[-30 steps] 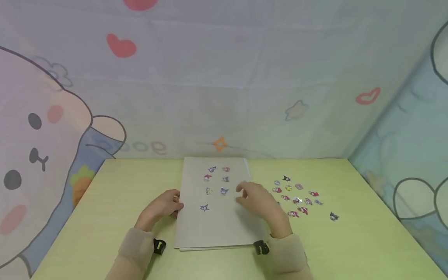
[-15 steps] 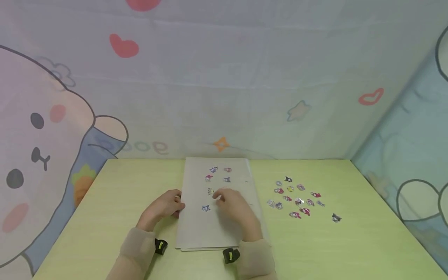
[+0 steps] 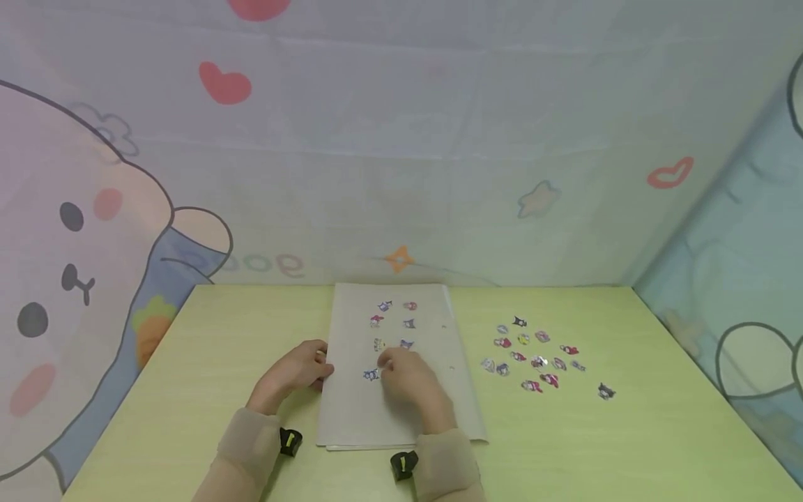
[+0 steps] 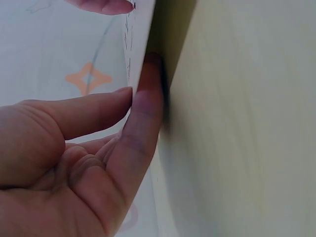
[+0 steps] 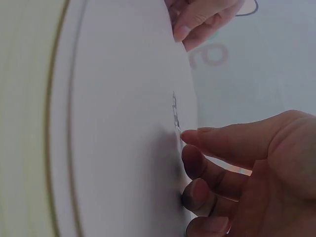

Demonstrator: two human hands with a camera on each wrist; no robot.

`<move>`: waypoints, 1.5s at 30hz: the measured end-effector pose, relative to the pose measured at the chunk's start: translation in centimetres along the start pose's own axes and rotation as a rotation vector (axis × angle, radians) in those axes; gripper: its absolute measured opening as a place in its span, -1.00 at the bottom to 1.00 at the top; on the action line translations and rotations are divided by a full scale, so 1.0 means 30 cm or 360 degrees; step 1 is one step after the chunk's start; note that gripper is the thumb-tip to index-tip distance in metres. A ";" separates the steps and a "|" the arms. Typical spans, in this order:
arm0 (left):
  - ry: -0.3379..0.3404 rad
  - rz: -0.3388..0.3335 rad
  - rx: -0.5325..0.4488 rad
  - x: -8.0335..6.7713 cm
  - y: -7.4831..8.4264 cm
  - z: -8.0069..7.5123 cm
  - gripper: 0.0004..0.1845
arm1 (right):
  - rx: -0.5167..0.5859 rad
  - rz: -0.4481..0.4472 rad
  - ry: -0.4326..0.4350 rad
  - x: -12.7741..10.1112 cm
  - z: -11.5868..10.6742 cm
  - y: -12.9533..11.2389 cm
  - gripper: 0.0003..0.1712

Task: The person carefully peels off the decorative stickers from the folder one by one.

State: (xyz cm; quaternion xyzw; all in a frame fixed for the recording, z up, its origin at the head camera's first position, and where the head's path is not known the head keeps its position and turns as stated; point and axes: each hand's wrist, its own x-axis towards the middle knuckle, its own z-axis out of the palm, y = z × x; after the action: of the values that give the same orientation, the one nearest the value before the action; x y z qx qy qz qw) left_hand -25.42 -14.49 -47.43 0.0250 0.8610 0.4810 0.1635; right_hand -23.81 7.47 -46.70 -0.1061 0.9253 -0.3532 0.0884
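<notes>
A sheet of white paper lies on top of a slightly larger flat stack, with small cartoon stickers in two rough columns on it. My left hand grips the paper's left edge, thumb above and a finger beneath, as the left wrist view shows. My right hand is low over the paper. Its thumb and index finger come together in a pinch on a small sticker, mostly hidden by the fingertips. Just left of them lies a purple-and-white sticker. Above it are a yellowish sticker and a purple one.
Several loose stickers are scattered on the light yellow table right of the paper. One dark sticker lies apart from them. A cloth backdrop with cartoon prints rises behind the table.
My right hand has moved left from the paper's right side, then slightly down and left, to the purple-and-white sticker. My left hand keeps its grip on the edge. The view has shifted slightly.
</notes>
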 end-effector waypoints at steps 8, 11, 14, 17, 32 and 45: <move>0.0000 -0.0002 0.0006 -0.001 -0.004 -0.001 -0.61 | -0.0056 0.0012 0.0032 0.014 0.026 0.004 -0.84; 0.0000 -0.0001 -0.0005 -0.001 -0.003 -0.001 -0.60 | -0.0082 -0.0008 0.0054 0.020 0.032 0.003 -0.86; -0.0001 -0.0006 -0.0010 0.001 -0.002 -0.001 -0.56 | -0.0110 0.0004 0.0070 0.026 0.035 -0.001 -0.90; -0.0003 -0.0006 0.0003 0.002 -0.003 -0.002 -0.52 | -0.0126 0.0038 0.0074 0.033 0.037 -0.005 -0.94; 0.0010 -0.0004 0.0035 0.001 -0.007 0.002 -0.50 | -0.0307 0.0105 0.0126 0.055 0.070 -0.010 -0.86; -0.0005 -0.0001 -0.0030 0.011 -0.016 0.000 -0.54 | -0.0295 0.0134 0.0143 0.052 0.074 -0.018 -0.86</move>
State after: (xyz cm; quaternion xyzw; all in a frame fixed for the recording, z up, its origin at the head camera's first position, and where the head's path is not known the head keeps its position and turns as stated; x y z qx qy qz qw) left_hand -25.67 -14.69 -47.91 0.0239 0.8562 0.4889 0.1653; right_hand -24.70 5.27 -48.10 -0.0590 0.9607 -0.2664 0.0513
